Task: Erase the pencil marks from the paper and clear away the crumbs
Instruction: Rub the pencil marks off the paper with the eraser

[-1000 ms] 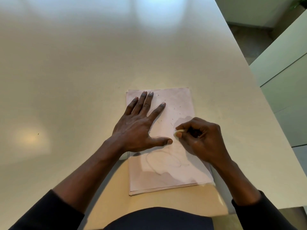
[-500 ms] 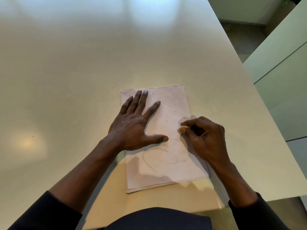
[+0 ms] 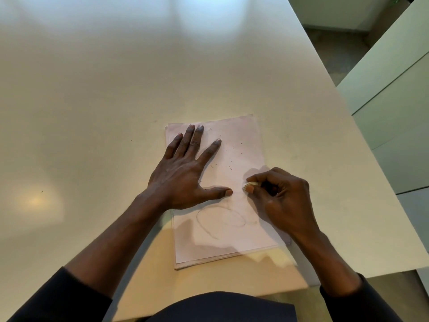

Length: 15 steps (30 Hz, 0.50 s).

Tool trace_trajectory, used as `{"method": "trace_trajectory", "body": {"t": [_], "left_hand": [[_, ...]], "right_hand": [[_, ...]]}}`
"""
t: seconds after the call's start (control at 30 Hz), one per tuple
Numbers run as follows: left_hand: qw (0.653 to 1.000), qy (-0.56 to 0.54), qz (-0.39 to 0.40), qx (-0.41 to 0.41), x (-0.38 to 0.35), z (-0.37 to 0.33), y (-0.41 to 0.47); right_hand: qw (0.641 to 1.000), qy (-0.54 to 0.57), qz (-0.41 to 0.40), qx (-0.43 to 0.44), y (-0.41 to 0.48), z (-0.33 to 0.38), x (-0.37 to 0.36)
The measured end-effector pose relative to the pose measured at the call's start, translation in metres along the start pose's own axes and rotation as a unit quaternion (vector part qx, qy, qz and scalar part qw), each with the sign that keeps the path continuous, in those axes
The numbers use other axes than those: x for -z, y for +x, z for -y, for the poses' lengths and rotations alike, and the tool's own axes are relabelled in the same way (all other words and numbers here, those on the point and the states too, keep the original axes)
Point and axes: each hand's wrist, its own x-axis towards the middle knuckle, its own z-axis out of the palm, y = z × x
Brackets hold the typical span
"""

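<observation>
A thin, slightly fanned stack of pale rectangular paper [image 3: 241,140] lay flat on the smooth, glossy cream bench [image 3: 116,89]. The left hand [image 3: 183,175] pressed on the paper's upper left part, its grip open, the fingers straight and spread and the thumb stretched toward the sheet's middle. At the paper's right edge the right hand [image 3: 283,201] curled its grip around a small, rounded, whitish eraser [image 3: 250,184], pinched between thumb and forefinger low against the sheet. Faint grey pencil marks [image 3: 218,219], looping ovals, crossed the paper's lower half. Tiny dark sliver-shaped crumbs [image 3: 231,168] dotted its upper half.
</observation>
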Motion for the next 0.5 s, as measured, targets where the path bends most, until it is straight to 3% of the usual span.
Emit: {"method": "trace_trajectory", "body": {"t": [0.1,0.23,0.5], "left_hand": [[1.000,-0.001,0.001,0.002,0.000,-0.001,0.000],[1.000,0.004,0.002,0.003,0.000,-0.001,0.000],[0.999,-0.028,-0.040,-0.007,0.005,-0.004,-0.006]], "right_hand": [[0.999,-0.012,-0.034,-0.011,0.002,-0.001,0.002],[1.000,-0.008,0.005,0.022,-0.012,0.005,-0.006],[1.000,-0.005,-0.002,-0.003,-0.010,0.006,-0.007]]}}
